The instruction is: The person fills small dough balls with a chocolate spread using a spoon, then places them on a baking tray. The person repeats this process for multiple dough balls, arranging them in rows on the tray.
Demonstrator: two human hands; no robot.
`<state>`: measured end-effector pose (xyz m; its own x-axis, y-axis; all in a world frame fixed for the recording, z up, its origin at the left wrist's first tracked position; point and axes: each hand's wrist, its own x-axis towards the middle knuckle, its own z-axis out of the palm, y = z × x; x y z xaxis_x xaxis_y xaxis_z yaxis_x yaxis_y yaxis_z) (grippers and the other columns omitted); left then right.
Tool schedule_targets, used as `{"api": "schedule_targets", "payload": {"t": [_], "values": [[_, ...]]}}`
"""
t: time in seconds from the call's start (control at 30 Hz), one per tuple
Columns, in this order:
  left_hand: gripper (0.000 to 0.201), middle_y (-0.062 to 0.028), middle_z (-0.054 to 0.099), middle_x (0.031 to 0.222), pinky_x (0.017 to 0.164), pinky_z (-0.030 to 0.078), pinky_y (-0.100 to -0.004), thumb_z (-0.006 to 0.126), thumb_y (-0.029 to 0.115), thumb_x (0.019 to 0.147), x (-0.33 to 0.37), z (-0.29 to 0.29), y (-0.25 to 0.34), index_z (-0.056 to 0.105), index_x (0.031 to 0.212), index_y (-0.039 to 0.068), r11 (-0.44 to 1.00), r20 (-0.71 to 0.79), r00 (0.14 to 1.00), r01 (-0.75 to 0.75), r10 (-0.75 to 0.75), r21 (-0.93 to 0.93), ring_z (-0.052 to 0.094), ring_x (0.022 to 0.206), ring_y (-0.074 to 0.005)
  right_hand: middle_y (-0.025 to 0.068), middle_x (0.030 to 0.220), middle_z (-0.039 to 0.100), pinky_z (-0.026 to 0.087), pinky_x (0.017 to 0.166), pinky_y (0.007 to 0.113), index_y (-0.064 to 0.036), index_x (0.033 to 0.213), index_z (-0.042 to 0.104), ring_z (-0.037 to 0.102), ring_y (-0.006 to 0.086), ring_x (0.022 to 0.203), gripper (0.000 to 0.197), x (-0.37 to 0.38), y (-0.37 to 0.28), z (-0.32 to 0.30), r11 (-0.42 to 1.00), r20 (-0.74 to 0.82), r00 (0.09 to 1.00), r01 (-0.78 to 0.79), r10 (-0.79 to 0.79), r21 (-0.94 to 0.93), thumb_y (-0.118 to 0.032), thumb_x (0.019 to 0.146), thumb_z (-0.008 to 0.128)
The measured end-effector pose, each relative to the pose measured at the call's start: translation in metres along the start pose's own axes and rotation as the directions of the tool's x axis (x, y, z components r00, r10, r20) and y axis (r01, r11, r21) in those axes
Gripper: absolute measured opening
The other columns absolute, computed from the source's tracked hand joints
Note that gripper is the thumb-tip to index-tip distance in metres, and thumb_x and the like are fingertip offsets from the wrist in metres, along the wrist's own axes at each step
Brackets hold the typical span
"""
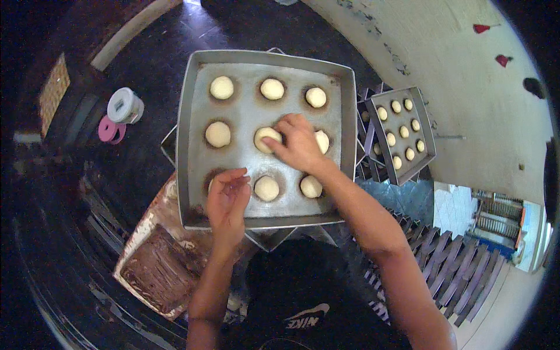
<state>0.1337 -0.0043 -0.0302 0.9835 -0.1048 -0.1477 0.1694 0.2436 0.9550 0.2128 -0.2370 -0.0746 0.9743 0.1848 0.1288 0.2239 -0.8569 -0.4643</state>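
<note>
A deep square metal baking pan (199, 146) lies before me, with several pale round dough balls set in rows in it. My right hand (296, 143) has its thumb and curled fingers around the right side of the middle dough ball (265, 139), which rests on the pan's bottom. It partly covers another dough ball (322, 142) at the right. My left hand (228, 198) hovers at the near left corner, palm turned inward and fingers apart, holding nothing visible. Behind it a dough ball is mostly hidden. The near middle dough ball (266, 188) sits between both hands.
At the right, a second pan (430, 131) of dough balls sits on stacked pans beside the wall. Long rows of dark stacked pans (449, 274) stand at the lower right. A white lidded bucket (125, 106) and a pink ring-shaped object (109, 129) are at the left.
</note>
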Motion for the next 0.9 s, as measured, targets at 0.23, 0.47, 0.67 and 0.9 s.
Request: {"api": "schedule_targets", "payload": {"t": [0.23, 0.47, 0.67, 0.9], "values": [[0.026, -0.0052, 0.065, 0.092, 0.073, 0.047, -0.0283, 0.055, 0.022, 0.106, -0.051, 0.039, -0.018, 0.06, 0.092, 0.002, 0.97, -0.562, 0.801, -0.244, 0.209, 0.013, 0.059, 0.083, -0.0149, 0.0118, 0.105, 0.066, 0.052, 0.088, 0.041, -0.0001, 0.119, 0.067, 0.066, 0.0257, 0.098, 0.037, -0.116, -0.144, -0.029, 0.154, 0.215, 0.938, -0.263, 0.272, 0.952, -0.014, 0.087, 0.079], [0.023, -0.0041, 0.067, 0.083, 0.07, 0.052, -0.0322, 0.079, 0.021, 0.085, -0.213, 0.02, -0.04, 0.064, 0.086, 0.003, 0.95, -0.356, 0.893, -0.195, 0.274, 0.242, 0.062, 0.077, -0.0139, 0.0057, 0.079, 0.064, 0.047, 0.061, 0.034, -0.0023, 0.088, 0.065, 0.058, 0.017, 0.065, 0.04, -0.233, -0.165, -0.015, 0.123, 0.582, 0.796, -0.602, 0.164, 0.789, -0.04, 0.101, 0.065], [0.049, -0.0069, 0.074, 0.116, 0.096, 0.056, -0.0372, 0.088, 0.022, 0.077, -0.339, -0.011, -0.102, 0.068, 0.118, 0.003, 0.976, -0.366, 0.905, 0.198, -0.217, -0.088, 0.07, 0.107, -0.0174, 0.0228, 0.147, 0.05, 0.039, 0.112, 0.048, -0.0019, 0.107, 0.062, 0.043, 0.036, 0.138, 0.025, -0.308, -0.219, 0.005, 0.721, 0.093, 0.957, 0.141, -0.275, 0.678, -0.015, 0.089, 0.075], [0.047, -0.0099, 0.074, 0.118, 0.096, 0.055, -0.0336, 0.088, 0.004, 0.074, -0.386, -0.093, -0.096, 0.069, 0.117, 0.002, 0.981, -0.642, 0.752, -0.031, 0.149, 0.191, 0.07, 0.107, -0.0172, 0.0204, 0.134, 0.057, 0.042, 0.111, 0.045, -0.0018, 0.127, 0.056, 0.054, 0.0352, 0.129, 0.048, -0.29, -0.228, 0.18, 0.785, 0.239, 0.941, 0.042, -0.239, 0.618, -0.008, 0.085, 0.077]]}}
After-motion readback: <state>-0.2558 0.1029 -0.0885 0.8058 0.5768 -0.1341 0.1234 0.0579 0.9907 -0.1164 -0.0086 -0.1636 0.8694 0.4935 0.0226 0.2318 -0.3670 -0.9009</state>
